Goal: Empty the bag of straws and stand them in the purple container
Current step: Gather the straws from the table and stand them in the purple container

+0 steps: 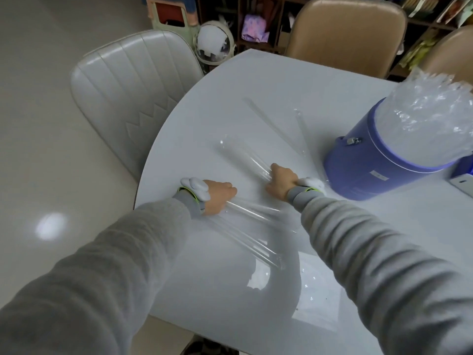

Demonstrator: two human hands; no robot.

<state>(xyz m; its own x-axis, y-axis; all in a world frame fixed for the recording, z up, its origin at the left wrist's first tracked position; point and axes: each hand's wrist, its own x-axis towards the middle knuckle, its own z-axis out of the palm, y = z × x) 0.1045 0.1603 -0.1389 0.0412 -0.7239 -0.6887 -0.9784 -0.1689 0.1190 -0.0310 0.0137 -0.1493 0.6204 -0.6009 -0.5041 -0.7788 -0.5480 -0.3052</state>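
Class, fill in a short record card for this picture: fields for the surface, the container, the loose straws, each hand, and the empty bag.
surface: white table
container: purple container, upright at right, packed with clear straws
loose straws: several lying flat on the table
left hand: closed on a bunch of straws
right hand: closed on another bunch
empty bag: flat, near table edge

Loose straws clutter the path; purple container (packed full) blocks right.
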